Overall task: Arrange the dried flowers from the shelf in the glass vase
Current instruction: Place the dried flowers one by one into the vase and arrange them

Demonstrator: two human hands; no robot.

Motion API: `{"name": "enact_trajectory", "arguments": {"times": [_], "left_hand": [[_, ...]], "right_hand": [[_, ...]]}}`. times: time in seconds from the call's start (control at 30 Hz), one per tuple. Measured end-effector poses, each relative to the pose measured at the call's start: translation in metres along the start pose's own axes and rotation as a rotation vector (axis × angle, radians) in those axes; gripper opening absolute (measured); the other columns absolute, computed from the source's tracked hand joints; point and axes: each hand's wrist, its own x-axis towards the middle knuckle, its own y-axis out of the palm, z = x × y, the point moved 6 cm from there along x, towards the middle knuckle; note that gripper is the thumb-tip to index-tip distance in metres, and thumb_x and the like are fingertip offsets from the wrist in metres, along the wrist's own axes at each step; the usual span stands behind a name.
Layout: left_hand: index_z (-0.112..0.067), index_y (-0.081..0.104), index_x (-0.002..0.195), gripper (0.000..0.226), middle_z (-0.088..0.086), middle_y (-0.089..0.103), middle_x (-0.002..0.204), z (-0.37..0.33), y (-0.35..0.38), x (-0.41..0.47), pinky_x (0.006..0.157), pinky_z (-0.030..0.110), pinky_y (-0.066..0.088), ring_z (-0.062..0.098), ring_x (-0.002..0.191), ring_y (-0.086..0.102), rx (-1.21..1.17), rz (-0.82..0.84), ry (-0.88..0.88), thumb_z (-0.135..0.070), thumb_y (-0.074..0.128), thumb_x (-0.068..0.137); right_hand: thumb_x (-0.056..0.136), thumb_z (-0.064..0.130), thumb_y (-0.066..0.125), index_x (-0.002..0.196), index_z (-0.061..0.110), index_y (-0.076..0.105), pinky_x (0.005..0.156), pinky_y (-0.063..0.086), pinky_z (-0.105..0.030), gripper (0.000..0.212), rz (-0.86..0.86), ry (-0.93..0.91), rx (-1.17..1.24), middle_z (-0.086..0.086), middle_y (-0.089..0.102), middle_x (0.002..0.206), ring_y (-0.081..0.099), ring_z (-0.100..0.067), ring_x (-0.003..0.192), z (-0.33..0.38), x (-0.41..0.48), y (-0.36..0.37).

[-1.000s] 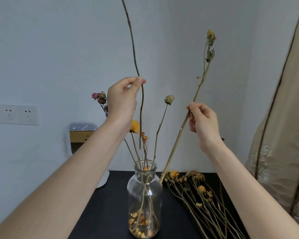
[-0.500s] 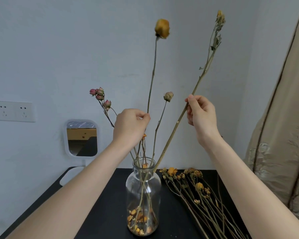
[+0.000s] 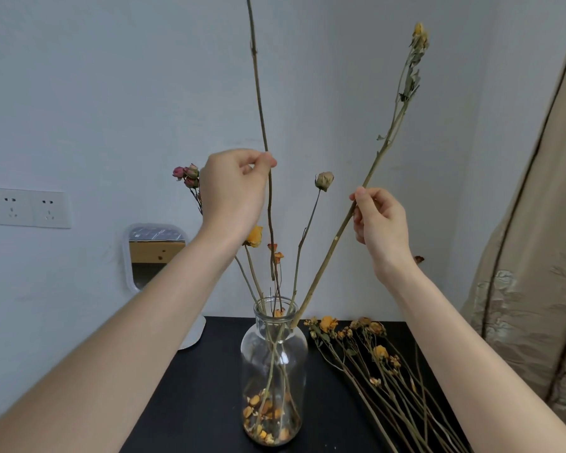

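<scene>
A clear glass vase [image 3: 274, 351] stands on the black shelf top [image 3: 193, 403], with fallen petals at its bottom and several dried stems in it. My left hand [image 3: 234, 188] pinches a long thin stem [image 3: 258, 93] whose lower end hangs just above the vase mouth; its head is out of frame above. My right hand [image 3: 381, 220] pinches a tall yellow-tipped stem [image 3: 394, 119] that leans right, its lower end at the vase rim. A pale bud [image 3: 324, 180], pink buds [image 3: 186, 174] and an orange rose [image 3: 255, 236] rise from the vase.
A bundle of loose dried flowers [image 3: 373, 361] lies on the shelf right of the vase. A small white-framed mirror [image 3: 156, 256] stands behind at the left. Wall sockets [image 3: 27, 207] sit far left. A beige curtain [image 3: 536, 256] hangs at the right.
My left hand has risen, lifting its long stem so the flower head left the frame and the lower end came up out of the vase. The right hand barely moved.
</scene>
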Motion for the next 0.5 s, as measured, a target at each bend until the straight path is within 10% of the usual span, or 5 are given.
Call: {"name": "enact_trajectory", "arguments": {"times": [0.13, 0.23, 0.33, 0.5], "left_hand": [[-0.016, 0.071, 0.078, 0.018, 0.004, 0.064, 0.086, -0.006, -0.005, 0.005, 0.065, 0.034, 0.047, 0.04, 0.085, 0.058, -0.072, -0.022, -0.041, -0.017, 0.056, 0.088], [-0.021, 0.069, 0.072, 0.023, -0.006, 0.061, 0.048, -0.003, -0.006, 0.004, 0.06, 0.027, 0.038, 0.028, 0.054, 0.052, -0.042, 0.008, -0.061, -0.018, 0.055, 0.09], [-0.017, 0.071, 0.077, 0.02, -0.006, 0.062, 0.066, 0.003, -0.001, 0.0, 0.066, 0.037, 0.048, 0.041, 0.082, 0.057, -0.001, 0.049, -0.068, -0.018, 0.055, 0.09], [-0.018, 0.073, 0.079, 0.019, -0.008, 0.06, 0.066, 0.025, 0.011, -0.01, 0.065, 0.023, 0.036, 0.027, 0.062, 0.059, 0.115, 0.107, -0.103, -0.022, 0.058, 0.089]], "right_hand": [[0.098, 0.022, 0.045, 0.079, 0.017, 0.056, 0.041, 0.032, -0.011, 0.023, 0.005, 0.0, 0.005, 0.005, 0.043, 0.059, 0.038, 0.0, 0.042, 0.0, -0.001, 0.0], [0.098, 0.022, 0.045, 0.079, 0.017, 0.056, 0.042, 0.032, -0.011, 0.023, 0.006, -0.001, -0.002, 0.005, 0.043, 0.059, 0.038, 0.0, 0.044, 0.0, -0.001, 0.0], [0.098, 0.022, 0.045, 0.078, 0.017, 0.056, 0.042, 0.033, -0.011, 0.024, 0.002, 0.006, -0.002, 0.004, 0.043, 0.059, 0.038, 0.0, 0.043, -0.002, -0.002, 0.001], [0.098, 0.021, 0.044, 0.079, 0.016, 0.056, 0.042, 0.032, -0.011, 0.023, 0.007, 0.009, 0.006, 0.004, 0.043, 0.059, 0.038, 0.001, 0.043, -0.004, -0.004, 0.004]]}}
